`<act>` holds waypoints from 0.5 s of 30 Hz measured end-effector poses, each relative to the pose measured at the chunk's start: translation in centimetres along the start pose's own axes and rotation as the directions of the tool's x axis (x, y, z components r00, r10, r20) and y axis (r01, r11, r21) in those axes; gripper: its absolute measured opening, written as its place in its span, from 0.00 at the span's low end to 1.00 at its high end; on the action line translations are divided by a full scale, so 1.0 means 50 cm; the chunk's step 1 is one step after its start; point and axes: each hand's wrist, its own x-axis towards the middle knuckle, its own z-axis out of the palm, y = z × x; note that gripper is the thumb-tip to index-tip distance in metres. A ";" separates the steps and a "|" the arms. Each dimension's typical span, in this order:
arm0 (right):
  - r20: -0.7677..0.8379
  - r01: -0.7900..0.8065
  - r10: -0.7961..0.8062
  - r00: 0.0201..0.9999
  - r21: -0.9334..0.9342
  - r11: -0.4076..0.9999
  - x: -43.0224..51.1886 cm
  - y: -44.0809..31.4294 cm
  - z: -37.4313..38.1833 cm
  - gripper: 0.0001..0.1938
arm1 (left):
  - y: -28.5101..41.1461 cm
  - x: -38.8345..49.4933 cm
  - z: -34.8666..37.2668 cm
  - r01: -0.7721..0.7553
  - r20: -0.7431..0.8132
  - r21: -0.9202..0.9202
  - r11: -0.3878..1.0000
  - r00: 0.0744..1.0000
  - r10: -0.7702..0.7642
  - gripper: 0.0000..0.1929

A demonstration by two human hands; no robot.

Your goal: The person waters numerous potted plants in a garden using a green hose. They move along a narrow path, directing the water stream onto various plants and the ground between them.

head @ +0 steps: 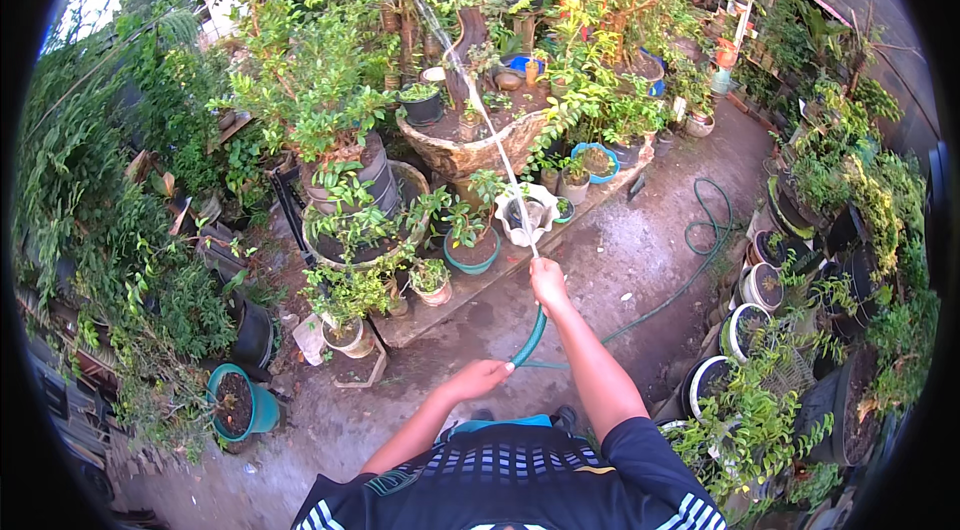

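My right hand (549,284) grips a green garden hose (534,335) near its outlet, in front of my chest. A white stream of water (491,129) shoots from there up and to the left, over a large bowl-shaped planter (465,147) and towards the foliage behind it. Lower down and to the left, my left hand (481,378) is closed round another part of the hose. Beyond my right hand stands a white scalloped pot (526,213), with a teal pot (472,251) holding a small leafy plant to its left.
The hose lies looped on the dirt path (645,245) to the right. Potted plants line a low concrete ledge (442,312). White-rimmed pots (761,286) crowd the right side. A teal bucket of soil (259,406) sits at lower left, beside dense foliage.
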 end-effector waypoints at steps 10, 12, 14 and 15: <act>-0.180 -0.320 0.397 0.900 0.345 0.882 -0.025 0.220 -0.216 0.16 | 0.054 0.090 0.069 -0.083 0.282 0.323 0.943 0.959 -0.012 0.27; -0.243 -0.264 0.372 0.896 0.383 0.885 -0.035 0.251 -0.245 0.14 | 0.061 0.113 0.087 -0.102 0.307 0.360 0.928 0.952 -0.014 0.28; -0.267 -0.264 0.365 0.892 0.347 0.900 -0.038 0.275 -0.267 0.14 | 0.068 0.131 0.106 -0.101 0.340 0.398 0.912 0.939 -0.044 0.28; -0.260 -0.279 0.359 0.896 0.299 0.913 -0.034 0.283 -0.277 0.14 | 0.073 0.142 0.115 -0.108 0.358 0.410 0.906 0.932 -0.051 0.28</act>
